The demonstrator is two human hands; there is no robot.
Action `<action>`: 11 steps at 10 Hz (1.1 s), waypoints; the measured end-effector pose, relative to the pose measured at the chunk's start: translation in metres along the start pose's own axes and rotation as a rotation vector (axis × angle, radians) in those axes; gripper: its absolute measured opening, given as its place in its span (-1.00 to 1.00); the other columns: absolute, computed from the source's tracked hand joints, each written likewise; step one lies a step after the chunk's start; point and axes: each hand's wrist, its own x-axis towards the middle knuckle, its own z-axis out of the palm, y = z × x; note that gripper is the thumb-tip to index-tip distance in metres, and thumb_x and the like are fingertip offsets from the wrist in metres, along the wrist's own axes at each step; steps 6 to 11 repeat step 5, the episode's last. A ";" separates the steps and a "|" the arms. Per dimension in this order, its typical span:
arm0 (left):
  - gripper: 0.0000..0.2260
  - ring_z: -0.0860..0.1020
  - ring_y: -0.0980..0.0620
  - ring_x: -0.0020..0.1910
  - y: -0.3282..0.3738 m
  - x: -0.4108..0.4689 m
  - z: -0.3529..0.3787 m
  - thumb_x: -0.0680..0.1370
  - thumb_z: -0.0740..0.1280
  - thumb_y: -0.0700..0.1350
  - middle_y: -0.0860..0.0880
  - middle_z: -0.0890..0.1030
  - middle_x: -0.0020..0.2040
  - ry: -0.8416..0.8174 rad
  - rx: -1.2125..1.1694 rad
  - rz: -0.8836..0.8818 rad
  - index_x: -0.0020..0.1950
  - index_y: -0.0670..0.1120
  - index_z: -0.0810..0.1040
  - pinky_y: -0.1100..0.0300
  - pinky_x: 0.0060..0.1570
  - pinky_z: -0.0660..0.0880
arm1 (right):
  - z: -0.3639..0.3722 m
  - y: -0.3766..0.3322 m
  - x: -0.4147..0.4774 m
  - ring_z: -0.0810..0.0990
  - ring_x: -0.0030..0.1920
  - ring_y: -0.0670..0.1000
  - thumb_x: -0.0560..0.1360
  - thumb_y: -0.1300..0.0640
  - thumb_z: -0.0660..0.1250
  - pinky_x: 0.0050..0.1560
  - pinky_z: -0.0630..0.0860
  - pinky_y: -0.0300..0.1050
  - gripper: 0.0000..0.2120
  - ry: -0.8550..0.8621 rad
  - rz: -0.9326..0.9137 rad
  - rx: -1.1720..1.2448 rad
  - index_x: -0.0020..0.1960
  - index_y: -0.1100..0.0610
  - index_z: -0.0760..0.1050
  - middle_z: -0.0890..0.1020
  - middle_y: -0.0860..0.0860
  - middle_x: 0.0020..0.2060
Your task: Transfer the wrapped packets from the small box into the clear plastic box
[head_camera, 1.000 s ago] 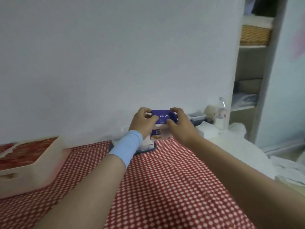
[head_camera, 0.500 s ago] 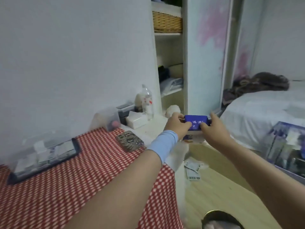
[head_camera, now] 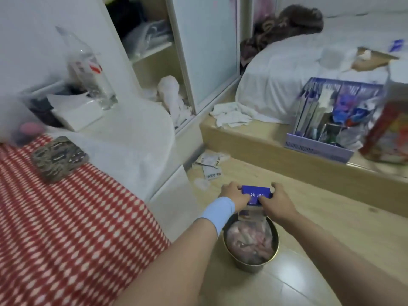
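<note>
Left hand [head_camera: 235, 195] & right hand [head_camera: 277, 203] both grip the small box [head_camera: 256, 193], fingers curled rnd its ends, just above the round bin [head_camera: 249, 267] on floor.

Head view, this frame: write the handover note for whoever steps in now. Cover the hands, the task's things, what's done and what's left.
Left hand: grips the left end of the small box.
Right hand: grips its right end.
Small box: held in the air over the round bin on the floor, beside the table with the red checked cloth.
Clear plastic box: not in view.
Done: cannot tell. No packets show, so the small box may be empty and headed for the bin.
Left: check that it is empty, and move any remaining packets into the clear plastic box.
</note>
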 end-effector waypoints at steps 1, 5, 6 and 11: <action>-0.74 0.62 -0.09 0.05 -0.030 0.017 0.019 0.54 0.31 -0.10 -0.09 0.64 0.13 -0.066 -0.012 -0.043 0.22 -0.09 0.57 0.14 0.02 0.53 | 0.025 0.027 0.004 0.60 0.15 0.21 0.50 0.15 0.33 0.10 0.55 0.03 -0.33 -0.051 0.045 0.004 0.55 0.21 0.17 0.51 0.19 0.30; -0.55 0.49 -0.12 0.31 -0.104 0.066 0.071 0.58 0.33 -0.07 -0.09 0.50 0.37 -0.366 0.184 -0.182 0.46 -0.06 0.34 0.19 0.16 0.39 | 0.074 0.097 0.043 0.57 0.07 0.10 0.60 0.14 0.28 -0.02 0.60 -0.08 -0.58 -0.280 0.182 0.085 0.41 0.13 0.26 0.57 0.10 0.19; -0.55 0.49 -0.12 0.31 -0.104 0.066 0.071 0.58 0.33 -0.07 -0.09 0.50 0.37 -0.366 0.184 -0.182 0.46 -0.06 0.34 0.19 0.16 0.39 | 0.074 0.097 0.043 0.57 0.07 0.10 0.60 0.14 0.28 -0.02 0.60 -0.08 -0.58 -0.280 0.182 0.085 0.41 0.13 0.26 0.57 0.10 0.19; -0.55 0.49 -0.12 0.31 -0.104 0.066 0.071 0.58 0.33 -0.07 -0.09 0.50 0.37 -0.366 0.184 -0.182 0.46 -0.06 0.34 0.19 0.16 0.39 | 0.074 0.097 0.043 0.57 0.07 0.10 0.60 0.14 0.28 -0.02 0.60 -0.08 -0.58 -0.280 0.182 0.085 0.41 0.13 0.26 0.57 0.10 0.19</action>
